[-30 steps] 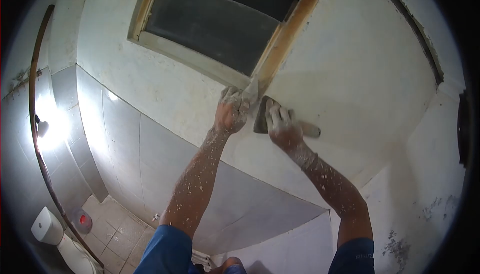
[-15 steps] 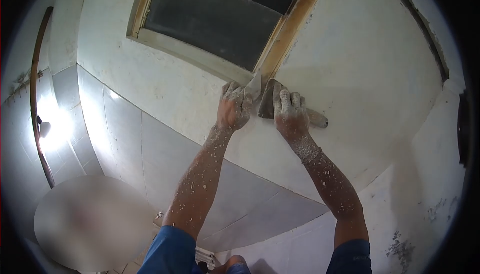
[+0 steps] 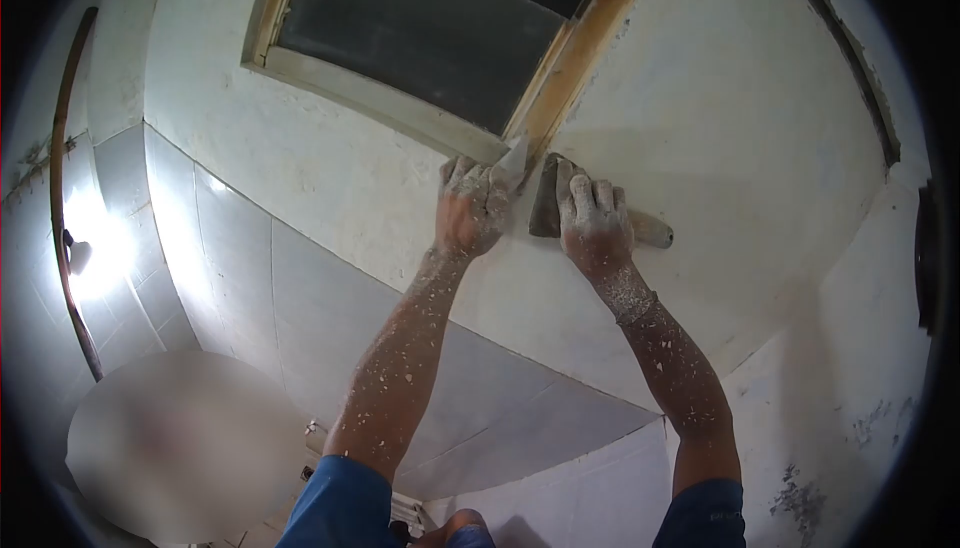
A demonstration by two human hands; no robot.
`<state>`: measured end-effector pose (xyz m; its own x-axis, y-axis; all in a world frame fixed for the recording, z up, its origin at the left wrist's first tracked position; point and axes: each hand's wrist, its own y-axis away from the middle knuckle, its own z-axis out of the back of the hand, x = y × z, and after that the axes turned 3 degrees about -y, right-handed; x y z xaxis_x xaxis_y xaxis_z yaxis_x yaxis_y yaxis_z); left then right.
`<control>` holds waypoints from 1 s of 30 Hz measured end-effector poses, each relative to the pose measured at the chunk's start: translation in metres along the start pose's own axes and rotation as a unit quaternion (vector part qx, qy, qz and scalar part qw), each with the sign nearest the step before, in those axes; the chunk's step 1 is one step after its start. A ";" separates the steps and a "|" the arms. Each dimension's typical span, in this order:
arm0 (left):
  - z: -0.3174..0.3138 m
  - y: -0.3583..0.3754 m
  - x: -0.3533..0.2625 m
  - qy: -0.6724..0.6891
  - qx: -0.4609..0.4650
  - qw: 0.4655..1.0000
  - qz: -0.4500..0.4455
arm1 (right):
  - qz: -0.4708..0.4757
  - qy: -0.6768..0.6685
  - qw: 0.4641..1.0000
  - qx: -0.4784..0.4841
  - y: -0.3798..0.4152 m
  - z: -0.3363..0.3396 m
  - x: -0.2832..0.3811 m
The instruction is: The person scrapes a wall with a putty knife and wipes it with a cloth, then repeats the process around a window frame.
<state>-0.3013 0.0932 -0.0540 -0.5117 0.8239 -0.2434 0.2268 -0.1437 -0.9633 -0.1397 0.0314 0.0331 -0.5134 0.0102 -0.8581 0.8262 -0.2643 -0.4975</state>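
Observation:
My left hand (image 3: 468,210), dusted white, is closed at the lower right corner of the window frame (image 3: 375,120). From its fingers sticks a pale, flat, pointed piece (image 3: 514,162), like a thin blade; the rest of it is hidden in the grip. My right hand (image 3: 597,220), also coated in white powder, grips a scraper (image 3: 545,206) with a wide dark blade and a rounded handle pointing right. The blade is just right of the left hand, close to the wall and below the frame's wooden side.
Dark glass (image 3: 410,43) fills the window above. Grey tiles (image 3: 330,293) cover the lower wall. At left stand a long curved pole (image 3: 60,178) and a bright lamp (image 3: 85,256). A large blurred patch hides the lower left.
My right hand and the scraper have shifted slightly right, widening the gap to the left hand. The left hand stays at the frame corner. The view has moved a little.

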 end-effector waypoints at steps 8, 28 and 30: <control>0.000 -0.004 -0.003 0.010 -0.027 1.000 -0.003 | 0.035 -0.028 0.999 -0.015 -0.002 0.002 -0.014; 0.000 -0.003 0.001 0.013 -0.020 1.000 0.004 | 0.126 -0.067 0.989 -0.028 -0.004 0.006 -0.017; -0.002 -0.006 0.002 0.011 -0.041 0.999 -0.018 | 0.099 -0.052 0.993 -0.027 -0.012 0.004 -0.020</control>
<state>-0.3016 0.0966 -0.0481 -0.5032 0.8395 -0.2051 0.2762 -0.0686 -0.9586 -0.1405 0.0301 0.0566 -0.3581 -0.1373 -0.9235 0.9233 -0.1995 -0.3283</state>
